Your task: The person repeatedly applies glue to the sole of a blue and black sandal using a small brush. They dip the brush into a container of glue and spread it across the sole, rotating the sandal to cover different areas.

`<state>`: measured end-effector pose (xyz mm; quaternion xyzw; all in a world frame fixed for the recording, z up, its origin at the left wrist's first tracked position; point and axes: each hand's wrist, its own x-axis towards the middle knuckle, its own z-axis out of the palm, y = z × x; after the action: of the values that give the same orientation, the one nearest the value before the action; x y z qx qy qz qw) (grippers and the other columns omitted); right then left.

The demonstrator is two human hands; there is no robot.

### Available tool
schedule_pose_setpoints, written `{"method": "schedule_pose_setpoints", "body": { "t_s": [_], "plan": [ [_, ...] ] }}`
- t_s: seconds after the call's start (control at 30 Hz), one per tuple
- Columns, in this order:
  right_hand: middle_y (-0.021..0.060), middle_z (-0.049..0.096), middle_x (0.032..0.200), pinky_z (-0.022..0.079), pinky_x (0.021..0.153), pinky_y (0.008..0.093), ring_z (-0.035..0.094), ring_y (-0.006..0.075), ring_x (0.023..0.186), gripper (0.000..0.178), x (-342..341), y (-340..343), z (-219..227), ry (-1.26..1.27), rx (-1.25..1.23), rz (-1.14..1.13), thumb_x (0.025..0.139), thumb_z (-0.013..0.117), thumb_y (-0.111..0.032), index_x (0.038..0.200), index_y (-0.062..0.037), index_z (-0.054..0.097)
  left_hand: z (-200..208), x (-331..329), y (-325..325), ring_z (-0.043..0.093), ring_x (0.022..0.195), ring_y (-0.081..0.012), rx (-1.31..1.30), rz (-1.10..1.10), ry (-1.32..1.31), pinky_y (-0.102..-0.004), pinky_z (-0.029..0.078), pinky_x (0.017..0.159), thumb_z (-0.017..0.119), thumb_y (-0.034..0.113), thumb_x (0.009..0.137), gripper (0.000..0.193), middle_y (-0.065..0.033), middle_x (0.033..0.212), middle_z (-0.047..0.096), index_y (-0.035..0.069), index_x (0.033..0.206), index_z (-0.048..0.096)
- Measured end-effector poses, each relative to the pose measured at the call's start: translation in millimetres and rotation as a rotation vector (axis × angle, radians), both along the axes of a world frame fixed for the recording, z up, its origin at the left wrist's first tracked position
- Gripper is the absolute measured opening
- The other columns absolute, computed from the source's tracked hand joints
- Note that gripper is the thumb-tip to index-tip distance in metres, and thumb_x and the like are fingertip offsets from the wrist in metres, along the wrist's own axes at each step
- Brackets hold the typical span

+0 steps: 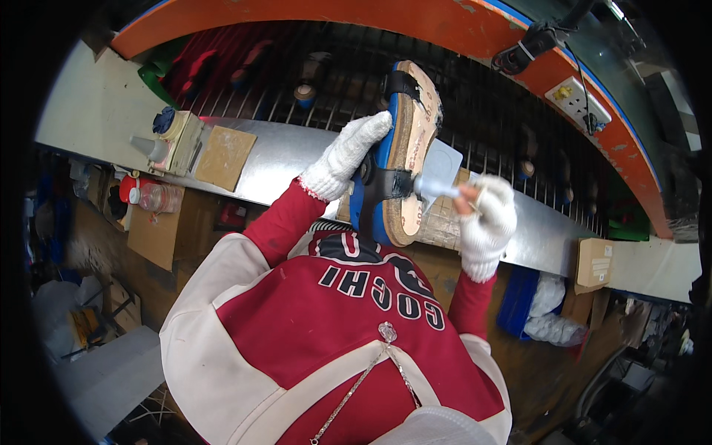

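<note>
My left hand (345, 152), in a white knit glove, grips an upturned sandal (421, 148) by its side. The sandal sits on a blue shoe last (383, 222) with its pale underside and cork-like edge facing me. A black strap (394, 185) folds over onto the underside. My right hand (489, 222), gloved in white with bare fingertips showing, is closed round a light, blurred brush-like tool (437, 186). The tool's tip is at or close to the strap's folded end; I cannot tell whether it touches.
A barred conveyor (274, 81) carrying several shoes runs beneath an orange frame (334, 15). On the metal ledge (274, 159) lie a brown square board (226, 157) and a pot (176, 126). A socket strip (578, 100) and a small carton (595, 263) are at the right.
</note>
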<state>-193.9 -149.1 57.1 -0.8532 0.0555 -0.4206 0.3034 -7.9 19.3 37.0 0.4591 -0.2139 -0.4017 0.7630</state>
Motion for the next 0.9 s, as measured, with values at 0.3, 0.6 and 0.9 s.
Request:
{"method": "schedule_pose_setpoints", "body": {
  "t_s": [0.3, 0.6, 0.9],
  "plan": [
    [0.0084, 0.063, 0.086, 0.045, 0.066, 0.0284, 0.059, 0.0163, 0.079, 0.016, 3, 11, -6, 0.247, 0.294, 0.086, 0.082, 0.078, -0.012, 0.092, -0.0001, 0.075, -5, -3, 10, 0.068, 0.104, -0.016, -0.035, 0.141, 0.132, -0.0313, 0.054, 0.093, 0.064, 0.048, 0.095, 0.058, -0.0104, 0.116, 0.069, 0.0, 0.128, 0.061],
    [0.0089, 0.065, 0.088, 0.043, 0.073, 0.0325, 0.059, 0.0223, 0.082, 0.016, -22, 20, -4, 0.309, 0.168, 0.061, 0.079, 0.08, -0.012, 0.091, -0.0021, 0.076, -2, 7, 27, 0.065, 0.099, -0.0122, 0.095, 0.264, 0.01, -0.0268, 0.052, 0.091, 0.068, 0.042, 0.094, 0.053, -0.0069, 0.112, 0.068, -0.001, 0.125, 0.062],
    [0.0071, 0.067, 0.09, 0.042, 0.077, 0.0343, 0.061, 0.023, 0.087, 0.02, -4, 17, -5, 0.204, -0.109, -0.047, 0.072, 0.084, -0.01, 0.09, -0.0075, 0.076, -1, 4, 24, 0.064, 0.1, -0.0122, 0.141, 0.29, -0.02, -0.0263, 0.051, 0.091, 0.069, 0.044, 0.093, 0.058, -0.0086, 0.112, 0.068, -0.003, 0.127, 0.061]
  ]
}}
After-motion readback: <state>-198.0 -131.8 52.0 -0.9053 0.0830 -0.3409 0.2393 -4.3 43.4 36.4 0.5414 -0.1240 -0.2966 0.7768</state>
